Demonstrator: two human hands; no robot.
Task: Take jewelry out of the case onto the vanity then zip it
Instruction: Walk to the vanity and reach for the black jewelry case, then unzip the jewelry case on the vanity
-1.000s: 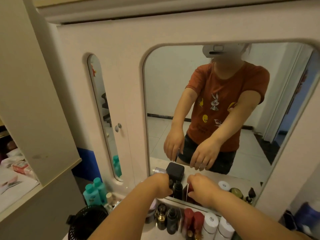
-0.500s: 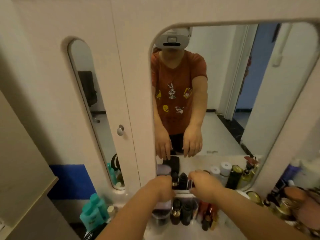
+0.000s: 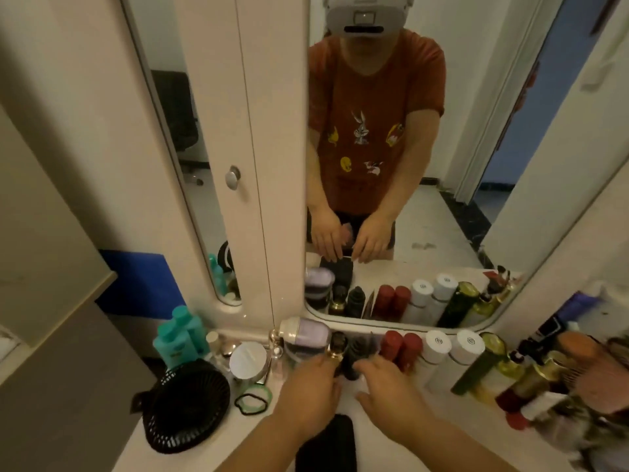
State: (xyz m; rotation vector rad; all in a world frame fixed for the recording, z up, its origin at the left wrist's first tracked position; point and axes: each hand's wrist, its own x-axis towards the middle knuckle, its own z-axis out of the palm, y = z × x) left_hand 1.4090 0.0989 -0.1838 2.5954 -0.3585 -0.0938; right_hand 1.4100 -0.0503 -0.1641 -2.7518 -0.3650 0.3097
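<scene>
A black jewelry case (image 3: 327, 443) lies on the white vanity top (image 3: 238, 434), under and between my forearms; I cannot tell whether it is open or zipped. My left hand (image 3: 308, 386) and right hand (image 3: 383, 386) hover side by side just beyond the case, fingers curled downward near the small dark bottles (image 3: 343, 352). The big mirror (image 3: 442, 206) reflects both hands pinching a thin pale strand (image 3: 344, 256) stretched between their fingertips. In the direct view my hands hide that strand.
A black round fan (image 3: 187, 410), teal bottles (image 3: 177, 338), hair ties (image 3: 253, 400) and a white jar (image 3: 246, 361) stand to the left. A lilac container (image 3: 306, 333), red bottles (image 3: 401, 347), white bottles (image 3: 452, 345), a green bottle (image 3: 476, 366) and crowded cosmetics (image 3: 578, 376) line the mirror's base.
The view has tilted down and shifted right, bringing the vanity top and the black case into sight. Both hands have dropped from mirror height toward the surface, staying close together.
</scene>
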